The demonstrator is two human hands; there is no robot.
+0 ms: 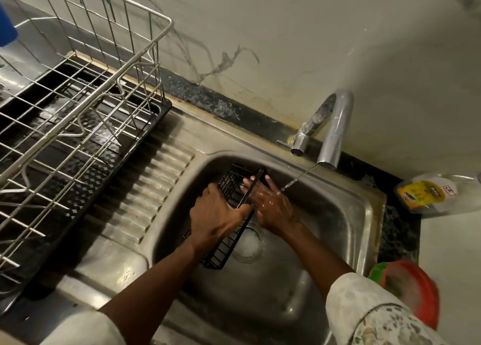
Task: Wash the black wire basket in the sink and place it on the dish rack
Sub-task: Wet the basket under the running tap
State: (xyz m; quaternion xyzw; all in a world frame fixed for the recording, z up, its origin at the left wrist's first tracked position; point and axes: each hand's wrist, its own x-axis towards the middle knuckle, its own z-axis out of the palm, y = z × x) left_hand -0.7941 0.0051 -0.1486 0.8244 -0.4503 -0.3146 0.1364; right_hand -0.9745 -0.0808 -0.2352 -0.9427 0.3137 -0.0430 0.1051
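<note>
Surface: stainless steel sink [364,214], 1 basin, with a ribbed drainboard [161,183] to its left. The metal is wet and dull, with water marks. The drain [248,243] sits at the basin centre. A dark speckled counter strip [221,107] runs along the back edge, stained where it meets the wall [286,32]. The wall is pale with grey marble-like veins.

Black wire basket [229,230]: held above the basin, turned on its side and tilted, long axis running from near the drain up toward the tap [335,131]. It does not appear to touch the basin floor.

Left hand [216,212]: clenched around the basket's rim near mid-length, thumb over the wire.

Right hand [270,206]: wet, fingers spread and straight, laid flat against the basket's upper end; fingertips show past the rim bar. Not closed around anything.

Water: 1 thin stream [296,179] runs from the tap spout and lands at the right hand. The tap lever [296,146] points left.

Dish rack [78,97]: silver wire, standing on a black tray [145,136] left of the drainboard. A blue object [6,21] shows at the far left edge; identity unclear.

Right of the sink: a clear plastic bottle [437,193] with a yellow label, lying on its side on the counter. Nearer the person, a round red and green item [411,292], blurred.

Both forearms bare; pale patterned sleeves [377,318] at the lower edge.
</note>
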